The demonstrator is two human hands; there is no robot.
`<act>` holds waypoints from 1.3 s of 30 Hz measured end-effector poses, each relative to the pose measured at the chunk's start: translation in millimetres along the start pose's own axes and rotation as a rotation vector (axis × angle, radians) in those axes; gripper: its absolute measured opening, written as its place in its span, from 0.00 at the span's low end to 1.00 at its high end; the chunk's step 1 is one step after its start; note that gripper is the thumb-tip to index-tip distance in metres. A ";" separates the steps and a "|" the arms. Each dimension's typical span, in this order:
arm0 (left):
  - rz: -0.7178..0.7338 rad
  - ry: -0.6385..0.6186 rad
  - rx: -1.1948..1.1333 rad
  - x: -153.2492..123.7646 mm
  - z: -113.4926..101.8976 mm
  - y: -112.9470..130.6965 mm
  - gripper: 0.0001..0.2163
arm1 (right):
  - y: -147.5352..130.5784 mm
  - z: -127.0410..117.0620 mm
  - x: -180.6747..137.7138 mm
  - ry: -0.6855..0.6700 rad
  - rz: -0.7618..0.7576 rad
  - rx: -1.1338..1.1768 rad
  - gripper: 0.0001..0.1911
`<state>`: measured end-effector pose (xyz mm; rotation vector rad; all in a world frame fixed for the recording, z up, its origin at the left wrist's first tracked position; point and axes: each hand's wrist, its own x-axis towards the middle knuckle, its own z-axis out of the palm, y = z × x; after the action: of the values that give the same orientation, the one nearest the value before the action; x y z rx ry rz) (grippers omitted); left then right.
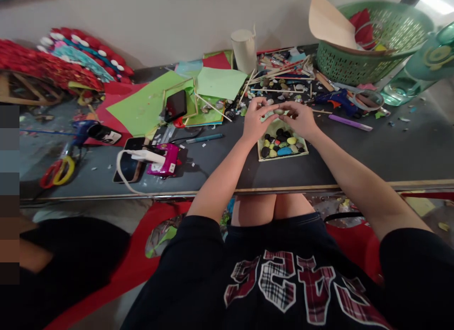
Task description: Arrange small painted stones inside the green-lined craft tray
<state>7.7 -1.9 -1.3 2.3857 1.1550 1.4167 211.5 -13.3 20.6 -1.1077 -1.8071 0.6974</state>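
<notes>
A small greyish-green pebble (278, 111) is pinched between the fingertips of both my hands, above the far side of a small shallow frame (283, 157). My left hand (256, 118) grips the pebble from the left, its fingers closed. From the other side my right hand (301, 118) closes its thumb and fingers on it. Inside the frame lie several black, yellow, grey and blue pebbles; the blue pebble (284, 151) is near the front edge. My hands partly cover the frame's far end.
Loose sticks and stones (280, 84) are heaped behind my hands. A green basket (340, 65), a blue glue gun (336, 100) and a purple pen-like stick (350, 123) are on the right. Leftward are green paper (142, 103), a magenta power adapter (163, 160) and scissors (58, 171).
</notes>
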 end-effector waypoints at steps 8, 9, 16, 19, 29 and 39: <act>-0.006 0.030 0.037 0.2 -1.7 3.1 0.31 | 18.5 7.7 5.7 -0.037 0.102 0.202 0.44; -0.007 0.031 0.036 -0.1 -1.5 3.8 0.31 | 18.8 7.8 6.3 -0.041 0.099 0.236 0.42; -0.007 0.032 0.028 -0.8 0.6 1.8 0.32 | 1.3 7.6 3.7 -0.014 0.105 0.392 0.34; 0.013 0.065 0.033 0.1 -0.5 1.3 0.30 | -3.3 7.6 2.7 -0.011 0.141 0.398 0.33; -0.004 0.087 0.021 -0.9 -1.3 11.1 0.25 | -3.8 10.0 3.1 0.001 0.176 0.382 0.27; -0.138 0.394 0.115 -3.5 3.6 -20.0 0.21 | -4.7 8.2 0.8 0.053 0.135 0.297 0.16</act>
<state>-1.2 10.5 -15.1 2.0990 1.4934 1.8715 202.2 -14.8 20.9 -1.0425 -1.5348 0.9724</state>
